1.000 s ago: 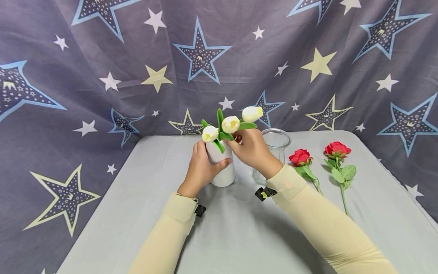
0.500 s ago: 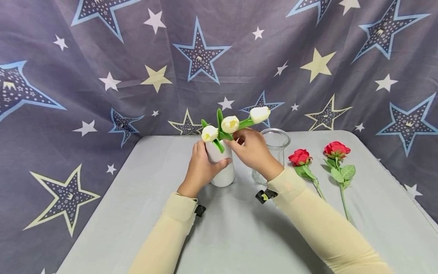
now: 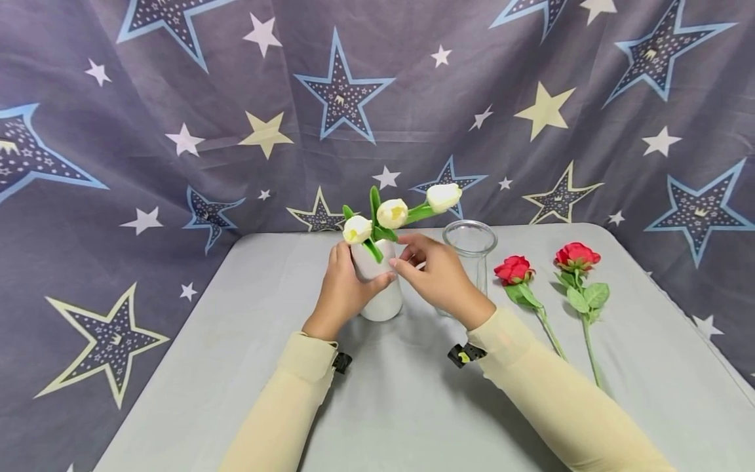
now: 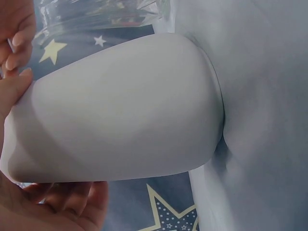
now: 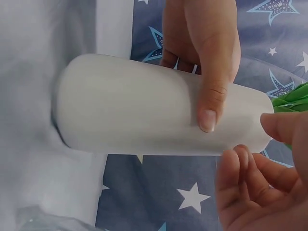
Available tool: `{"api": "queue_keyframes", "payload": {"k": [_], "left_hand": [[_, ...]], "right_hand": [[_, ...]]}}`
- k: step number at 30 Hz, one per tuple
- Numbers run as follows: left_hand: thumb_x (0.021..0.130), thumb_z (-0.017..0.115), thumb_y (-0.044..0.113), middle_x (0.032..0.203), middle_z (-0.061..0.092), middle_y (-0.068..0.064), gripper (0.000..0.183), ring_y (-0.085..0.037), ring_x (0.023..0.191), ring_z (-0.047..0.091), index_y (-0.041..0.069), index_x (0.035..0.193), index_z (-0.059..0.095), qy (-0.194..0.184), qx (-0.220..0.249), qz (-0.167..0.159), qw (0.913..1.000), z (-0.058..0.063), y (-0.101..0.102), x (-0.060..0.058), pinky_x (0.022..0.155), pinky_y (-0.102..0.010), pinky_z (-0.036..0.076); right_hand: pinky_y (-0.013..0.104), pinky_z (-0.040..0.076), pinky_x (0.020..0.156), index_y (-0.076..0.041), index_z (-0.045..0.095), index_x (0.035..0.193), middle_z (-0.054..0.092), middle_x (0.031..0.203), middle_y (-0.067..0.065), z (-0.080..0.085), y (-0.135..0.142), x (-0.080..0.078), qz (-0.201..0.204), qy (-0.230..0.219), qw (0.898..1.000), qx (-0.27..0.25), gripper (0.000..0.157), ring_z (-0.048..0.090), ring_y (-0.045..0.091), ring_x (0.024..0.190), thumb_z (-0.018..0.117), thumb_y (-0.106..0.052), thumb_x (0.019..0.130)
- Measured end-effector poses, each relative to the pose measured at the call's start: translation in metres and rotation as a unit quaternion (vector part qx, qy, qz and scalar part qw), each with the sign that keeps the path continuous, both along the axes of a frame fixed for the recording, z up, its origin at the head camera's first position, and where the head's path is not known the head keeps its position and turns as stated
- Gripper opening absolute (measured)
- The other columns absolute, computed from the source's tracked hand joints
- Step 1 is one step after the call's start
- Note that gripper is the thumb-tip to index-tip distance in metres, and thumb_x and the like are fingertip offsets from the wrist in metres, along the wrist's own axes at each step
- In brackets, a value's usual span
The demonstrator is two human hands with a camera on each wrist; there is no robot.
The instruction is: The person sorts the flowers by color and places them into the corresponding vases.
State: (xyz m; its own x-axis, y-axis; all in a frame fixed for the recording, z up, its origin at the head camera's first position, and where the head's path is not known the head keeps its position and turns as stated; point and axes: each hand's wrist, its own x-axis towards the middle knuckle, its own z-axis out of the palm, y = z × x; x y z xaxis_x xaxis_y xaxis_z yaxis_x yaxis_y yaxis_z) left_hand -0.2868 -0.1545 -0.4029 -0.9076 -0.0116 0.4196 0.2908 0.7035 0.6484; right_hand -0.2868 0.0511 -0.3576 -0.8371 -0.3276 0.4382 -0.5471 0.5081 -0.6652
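A white vase [image 3: 383, 305] stands upright on the table, holding three white tulips [image 3: 392, 214] with green leaves. One tulip [image 3: 444, 197] leans far out to the right. My left hand [image 3: 344, 288] grips the vase from the left, its thumb across the front, as the right wrist view also shows. My right hand [image 3: 436, 272] is at the upper right of the vase with loosely bent fingers and nothing between them. In the right wrist view its thumb [image 5: 279, 126] overlaps the vase by the rim, close to the green stems [image 5: 293, 100].
A clear glass vase [image 3: 470, 239] stands just behind my right hand. Two red roses [image 3: 514, 270] with green stems lie on the grey table [image 3: 248, 393] to the right. A star-patterned curtain [image 3: 224, 85] hangs behind the table.
The right tulip has tilted outward to the right. My right hand has come off the stems and moved slightly down and right. The left hand keeps its grip on the vase.
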Motion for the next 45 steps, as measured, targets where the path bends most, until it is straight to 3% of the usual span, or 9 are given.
{"api": "queue_keyframes", "payload": {"k": [8,14,19,23,27,32,35,39,45], "left_hand": [[0.077,0.089,0.052,0.125,0.054,-0.016,0.094,-0.03,0.103,0.061,-0.001,0.14,0.042,-0.043,-0.055,-0.004,0.9975,0.002,-0.002,0.004,0.09,-0.047,0.054],[0.077,0.084,0.063,0.096,0.067,-0.015,0.086,-0.026,0.078,0.067,-0.003,0.123,0.053,-0.105,-0.137,0.018,0.9848,0.006,-0.003,0.012,0.069,-0.042,0.055],[0.081,0.077,0.069,0.089,0.069,-0.013,0.077,-0.024,0.07,0.064,0.001,0.114,0.061,-0.17,-0.198,0.029,0.9649,0.009,-0.001,0.02,0.06,-0.039,0.05],[0.093,0.066,0.062,0.096,0.071,-0.011,0.053,-0.025,0.075,0.064,0.01,0.103,0.071,-0.247,-0.263,0.022,0.9326,0.017,0.001,0.032,0.066,-0.043,0.05],[0.096,0.064,0.054,0.096,0.071,-0.008,0.041,-0.025,0.08,0.065,0.014,0.09,0.069,-0.25,-0.312,-0.035,0.9157,0.022,0.011,0.047,0.071,-0.047,0.053],[0.093,0.075,0.043,0.079,0.068,-0.003,0.032,-0.017,0.071,0.065,0.013,0.082,0.067,-0.11,-0.294,-0.217,0.9244,0.02,0.034,0.055,0.065,-0.032,0.054],[0.092,0.077,0.036,0.09,0.073,-0.003,0.028,-0.014,0.081,0.07,0.01,0.099,0.069,-0.029,-0.248,-0.271,0.9297,0.016,0.054,0.048,0.074,-0.026,0.056],[0.094,0.076,0.036,0.108,0.073,-0.008,0.039,-0.016,0.095,0.07,0.006,0.117,0.066,0.021,-0.203,-0.233,0.9508,0.014,0.081,0.035,0.083,-0.029,0.057],[0.091,0.079,0.042,0.127,0.061,-0.017,0.073,-0.026,0.109,0.065,-0.003,0.141,0.05,0.039,-0.14,-0.143,0.9789,0.009,0.111,0.016,0.097,-0.038,0.056]], "right_hand": [[0.032,0.059,0.073,-0.007,0.068,0.127,0.07,0.094,-0.001,-0.009,0.012,0.013,0.027,0.0,1.0,-0.01,0.035,0.071,0.013,0.083,0.074,-0.024,0.097],[0.029,0.06,0.075,-0.011,0.069,0.125,0.07,0.096,-0.002,-0.011,0.025,0.027,0.036,-0.003,0.999,-0.004,0.032,0.069,0.01,0.087,0.076,-0.021,0.096],[0.028,0.06,0.076,-0.013,0.069,0.125,0.071,0.098,-0.004,-0.017,0.042,0.043,0.036,-0.02,0.999,0.002,0.031,0.068,0.009,0.09,0.076,-0.02,0.095],[0.027,0.059,0.074,-0.016,0.071,0.12,0.073,0.101,-0.004,-0.022,0.06,0.051,0.024,-0.018,0.999,0.017,0.026,0.07,0.01,0.091,0.076,-0.017,0.095],[0.027,0.059,0.073,-0.016,0.073,0.114,0.074,0.104,-0.003,-0.029,0.079,0.056,0.006,-0.016,0.999,0.031,0.022,0.071,0.011,0.09,0.077,-0.013,0.093],[0.026,0.06,0.072,-0.017,0.073,0.11,0.075,0.099,-0.005,-0.035,0.1,0.063,-0.011,-0.012,0.999,0.045,0.019,0.071,0.01,0.088,0.077,-0.011,0.092],[0.025,0.06,0.071,-0.017,0.073,0.11,0.075,0.096,-0.005,-0.037,0.113,0.067,-0.027,-0.01,0.998,0.051,0.019,0.071,0.01,0.087,0.076,-0.012,0.093],[0.026,0.06,0.071,-0.017,0.074,0.109,0.075,0.093,-0.005,-0.037,0.127,0.072,-0.051,-0.009,0.997,0.055,0.016,0.071,0.011,0.086,0.076,-0.013,0.094],[0.025,0.058,0.069,-0.017,0.076,0.105,0.076,0.092,-0.005,-0.035,0.147,0.072,-0.09,-0.001,0.995,0.049,0.013,0.071,0.01,0.079,0.075,-0.012,0.094]]}}
